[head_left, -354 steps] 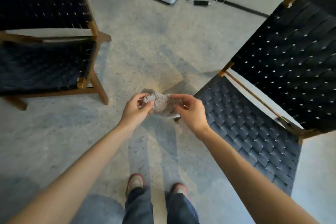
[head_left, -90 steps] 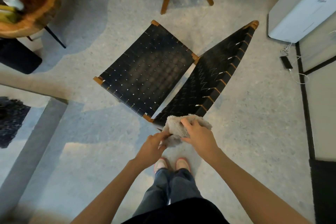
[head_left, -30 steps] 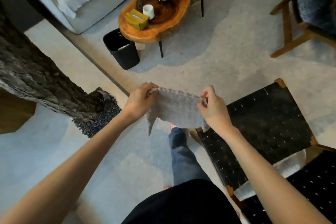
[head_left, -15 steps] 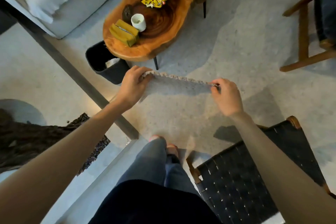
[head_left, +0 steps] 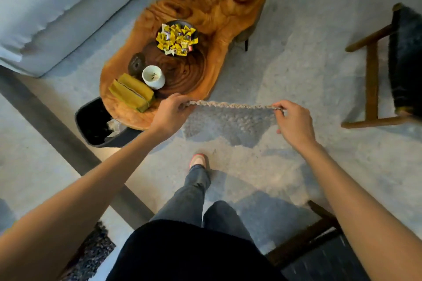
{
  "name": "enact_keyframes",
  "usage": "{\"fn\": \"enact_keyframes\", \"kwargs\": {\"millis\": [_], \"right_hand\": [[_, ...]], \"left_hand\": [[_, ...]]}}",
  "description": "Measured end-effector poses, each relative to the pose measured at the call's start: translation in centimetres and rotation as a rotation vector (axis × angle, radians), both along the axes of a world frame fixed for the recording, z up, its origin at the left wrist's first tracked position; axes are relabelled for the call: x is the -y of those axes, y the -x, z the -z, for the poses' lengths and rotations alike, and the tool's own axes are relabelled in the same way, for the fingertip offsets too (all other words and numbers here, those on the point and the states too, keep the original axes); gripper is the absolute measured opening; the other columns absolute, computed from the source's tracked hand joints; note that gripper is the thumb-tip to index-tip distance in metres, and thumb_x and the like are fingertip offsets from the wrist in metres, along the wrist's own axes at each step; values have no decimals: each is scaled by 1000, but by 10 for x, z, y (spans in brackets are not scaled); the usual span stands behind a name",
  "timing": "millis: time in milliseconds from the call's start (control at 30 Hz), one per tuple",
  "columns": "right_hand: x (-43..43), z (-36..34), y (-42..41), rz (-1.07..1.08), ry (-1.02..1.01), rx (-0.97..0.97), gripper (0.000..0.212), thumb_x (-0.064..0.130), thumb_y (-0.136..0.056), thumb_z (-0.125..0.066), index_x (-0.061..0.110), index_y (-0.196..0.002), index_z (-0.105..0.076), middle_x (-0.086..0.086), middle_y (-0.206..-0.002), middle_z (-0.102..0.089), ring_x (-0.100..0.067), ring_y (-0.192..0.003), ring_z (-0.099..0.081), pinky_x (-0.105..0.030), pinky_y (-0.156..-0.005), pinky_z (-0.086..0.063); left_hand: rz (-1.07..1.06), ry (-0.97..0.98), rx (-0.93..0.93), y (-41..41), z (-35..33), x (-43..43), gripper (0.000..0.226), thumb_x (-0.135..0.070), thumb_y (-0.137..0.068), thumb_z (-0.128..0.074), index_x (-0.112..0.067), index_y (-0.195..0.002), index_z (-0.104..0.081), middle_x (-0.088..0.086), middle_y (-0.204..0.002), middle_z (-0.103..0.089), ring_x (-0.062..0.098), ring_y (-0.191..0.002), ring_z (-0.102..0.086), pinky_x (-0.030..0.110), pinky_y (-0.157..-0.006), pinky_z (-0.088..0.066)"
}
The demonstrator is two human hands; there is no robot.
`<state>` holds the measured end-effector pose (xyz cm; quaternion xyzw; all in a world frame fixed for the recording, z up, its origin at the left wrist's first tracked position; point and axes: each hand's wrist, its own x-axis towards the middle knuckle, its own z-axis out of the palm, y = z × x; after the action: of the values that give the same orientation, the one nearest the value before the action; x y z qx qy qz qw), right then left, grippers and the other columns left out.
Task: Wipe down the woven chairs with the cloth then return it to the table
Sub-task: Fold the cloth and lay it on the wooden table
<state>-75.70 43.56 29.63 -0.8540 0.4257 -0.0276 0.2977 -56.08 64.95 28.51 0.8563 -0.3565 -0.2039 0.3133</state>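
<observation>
Left hand (head_left: pixel 169 113) and right hand (head_left: pixel 294 121) apart, pinching opposite corners of cloth (head_left: pixel 228 118) between them

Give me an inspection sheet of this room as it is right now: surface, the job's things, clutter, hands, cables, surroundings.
Surface: wooden table, bare at its far end; the cloth is not on it yet.
Job's things: cloth held stretched out above the floor, just off the table's near end; right chair blurred; near chair at the lower right.
Clutter: on the table, a bowl of yellow sweets, a white cup and a yellow pouch.
Hands: left hand pinches the cloth's left corner, right hand its right corner.
Cables: nothing seen.
Surroundings: pale sofa beyond the table; black bin with paper in it by the table's near end.
</observation>
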Motion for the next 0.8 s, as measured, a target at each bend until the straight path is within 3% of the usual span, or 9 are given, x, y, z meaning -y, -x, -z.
{"fn": "enact_keyframes", "kwargs": {"millis": [67, 133, 267, 333, 400, 533, 667, 800], "right_hand": [[31, -3, -31, 15, -35, 1, 19, 11, -95, -50, 17, -99, -67, -1, -90, -68, -13, -50, -62, -28, -60, -49], [61, -6, -56, 13, -64, 11, 18, 11, -97, -49, 17, -99, -66, 2, -88, -65, -8, -46, -62, -30, -56, -51], [126, -4, -103, 26, -155, 52, 19, 9, -96, -48, 15, -102, -65, -3, -92, -67, -15, -52, -68, -33, -52, -56], [162, 1, -129, -1, -167, 60, 19, 7, -95, -49, 16, -99, -65, -7, -93, -68, -20, -57, -69, -39, -60, -57], [201, 6, -156, -42, -180, 64, 20, 6, -93, -50, 19, -95, -66, -6, -89, -68, -24, -68, -70, -41, -70, -56], [278, 11, -210, -194, -139, 25, 18, 7, -90, -56, 12, -100, -71, -10, -97, -72, -27, -94, -65, -27, -77, -43], [351, 3, -268, -361, -182, 16, 16, 8, -89, -60, 9, -99, -72, -11, -97, -72, -26, -95, -65, -25, -74, -41], [413, 1, -337, -462, -161, 30, 16, 8, -89, -59, 8, -100, -72, -9, -98, -72, -24, -95, -65, -19, -70, -38]], "left_hand": [[-12, -10, -2, -30, 0, 29, 21, -11, -89, -62, -10, -109, -69, 3, -83, -53, 15, -73, -46, 19, -63, -27], [-35, -6, -16, -54, -2, 55, 21, -11, -89, -62, -12, -109, -70, 2, -83, -54, 14, -70, -45, 18, -61, -26], [-76, -11, -32, -92, -1, 113, 21, -12, -89, -62, -16, -108, -71, -2, -82, -56, 15, -72, -51, 17, -62, -31], [-117, -27, -34, -111, 3, 142, 21, -12, -88, -64, -18, -106, -72, 1, -90, -62, 17, -80, -55, 21, -69, -36], [-159, -32, -22, -129, 7, 170, 21, -10, -85, -66, -18, -103, -74, 1, -91, -63, 15, -80, -54, 16, -69, -36], [-277, -60, 43, -157, 11, 228, 23, -7, -80, -71, -12, -102, -74, 3, -80, -54, 20, -86, -49, 28, -73, -38], [-486, -147, -7, -183, 4, 285, 23, -18, -85, -69, -17, -107, -73, 11, -85, -55, 26, -89, -52, 25, -70, -31], [-579, -134, -31, -217, 1, 334, 22, -18, -87, -68, -7, -105, -72, 15, -89, -55, 27, -88, -50, 24, -69, -29]]}}
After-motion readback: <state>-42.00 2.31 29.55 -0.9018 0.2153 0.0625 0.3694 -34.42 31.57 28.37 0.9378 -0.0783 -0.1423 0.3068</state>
